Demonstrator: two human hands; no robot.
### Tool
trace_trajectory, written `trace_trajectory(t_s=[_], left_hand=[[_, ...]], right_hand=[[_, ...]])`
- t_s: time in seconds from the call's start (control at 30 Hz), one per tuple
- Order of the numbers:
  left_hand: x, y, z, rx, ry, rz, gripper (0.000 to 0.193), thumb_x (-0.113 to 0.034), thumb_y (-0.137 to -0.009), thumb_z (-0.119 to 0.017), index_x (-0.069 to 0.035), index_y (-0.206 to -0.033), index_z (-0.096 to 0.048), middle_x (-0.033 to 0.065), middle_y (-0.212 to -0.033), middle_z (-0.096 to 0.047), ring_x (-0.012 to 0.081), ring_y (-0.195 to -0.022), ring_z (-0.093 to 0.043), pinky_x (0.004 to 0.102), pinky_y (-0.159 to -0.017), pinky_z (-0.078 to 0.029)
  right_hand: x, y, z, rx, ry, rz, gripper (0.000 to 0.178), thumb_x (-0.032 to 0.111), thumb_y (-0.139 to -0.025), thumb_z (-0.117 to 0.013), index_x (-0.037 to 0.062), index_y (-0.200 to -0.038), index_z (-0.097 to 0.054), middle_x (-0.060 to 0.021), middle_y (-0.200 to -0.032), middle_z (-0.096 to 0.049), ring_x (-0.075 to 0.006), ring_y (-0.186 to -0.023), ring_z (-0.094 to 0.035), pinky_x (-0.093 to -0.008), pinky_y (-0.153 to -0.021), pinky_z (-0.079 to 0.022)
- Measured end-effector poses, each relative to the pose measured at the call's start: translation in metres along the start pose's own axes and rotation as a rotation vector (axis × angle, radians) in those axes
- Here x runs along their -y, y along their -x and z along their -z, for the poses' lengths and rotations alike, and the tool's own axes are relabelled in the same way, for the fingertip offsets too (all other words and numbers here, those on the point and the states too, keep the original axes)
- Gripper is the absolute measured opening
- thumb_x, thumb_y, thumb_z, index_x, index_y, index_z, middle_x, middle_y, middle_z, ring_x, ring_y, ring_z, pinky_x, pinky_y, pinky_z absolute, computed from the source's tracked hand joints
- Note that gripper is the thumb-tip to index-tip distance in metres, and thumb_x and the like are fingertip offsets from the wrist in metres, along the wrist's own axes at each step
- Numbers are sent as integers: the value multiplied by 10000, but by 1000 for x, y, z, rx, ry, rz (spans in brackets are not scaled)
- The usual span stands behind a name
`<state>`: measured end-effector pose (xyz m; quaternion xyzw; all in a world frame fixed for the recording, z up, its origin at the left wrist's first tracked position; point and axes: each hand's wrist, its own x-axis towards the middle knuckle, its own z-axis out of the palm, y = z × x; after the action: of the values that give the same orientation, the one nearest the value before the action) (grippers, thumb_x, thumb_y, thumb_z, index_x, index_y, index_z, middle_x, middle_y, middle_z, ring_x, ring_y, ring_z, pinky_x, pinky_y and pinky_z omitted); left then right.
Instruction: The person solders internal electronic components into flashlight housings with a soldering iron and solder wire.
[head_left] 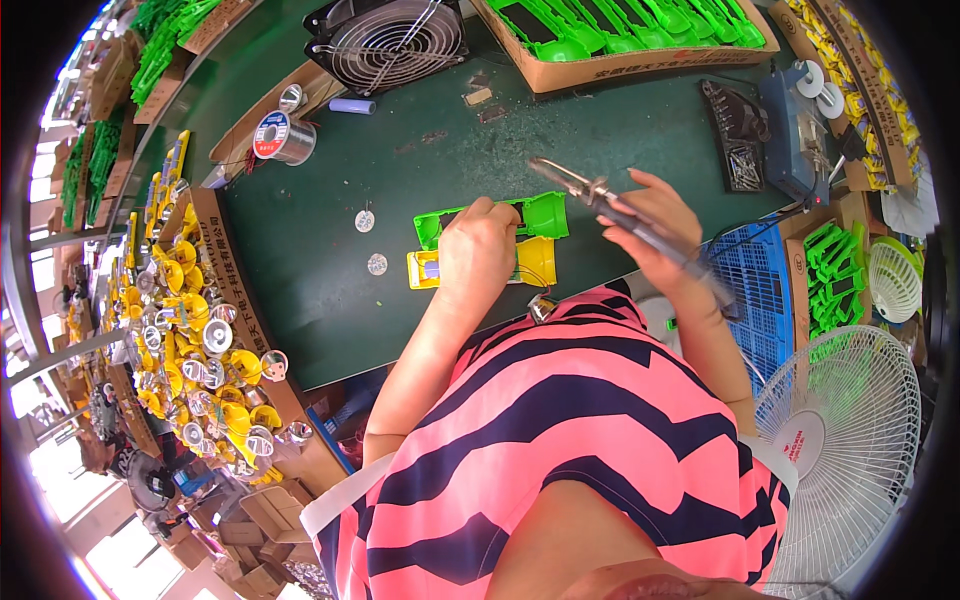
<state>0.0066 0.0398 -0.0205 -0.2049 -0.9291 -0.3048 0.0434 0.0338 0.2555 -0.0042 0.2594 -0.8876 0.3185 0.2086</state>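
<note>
Dark-printed carton point(640, 70) beyond soldering iron point(645, 231)

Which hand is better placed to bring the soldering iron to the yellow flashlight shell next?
Probably the right hand: it holds the soldering iron. The left hand is over the green flashlight shell and yellow flashlight shell, with no tool visible.

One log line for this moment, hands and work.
Left hand: over green casing; right hand: holding soldering iron; yellow casing: beside green one, nearer body
</note>
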Motion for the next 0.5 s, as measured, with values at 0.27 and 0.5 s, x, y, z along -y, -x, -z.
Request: trace_trajectory(t_s=[0.27, 0.5], left_hand=[[0, -11, 5, 89, -88, -24, 73, -56, -715, -544, -48, -712, -616, 120, -696, -555, 303, -627, -566, 384, -586, -451], [2, -10, 4, 101, -101, -13, 73, -57, -708, -540, -47, -708, -612, 122, -702, -561, 304, -627, -570, 382, -586, -453]], right_hand=[[-20, 3, -9, -150, -910, -669, 160, 45, -767, -627, -51, -882, -572, -89, -795, -596, -125, -625, -595, -220, -588, -481], [-27, 1, -23, -58, -941, -707, 176, 62, -757, -640, -41, -884, -573, -72, -785, -590, -111, -630, -584, -214, -583, -476]])
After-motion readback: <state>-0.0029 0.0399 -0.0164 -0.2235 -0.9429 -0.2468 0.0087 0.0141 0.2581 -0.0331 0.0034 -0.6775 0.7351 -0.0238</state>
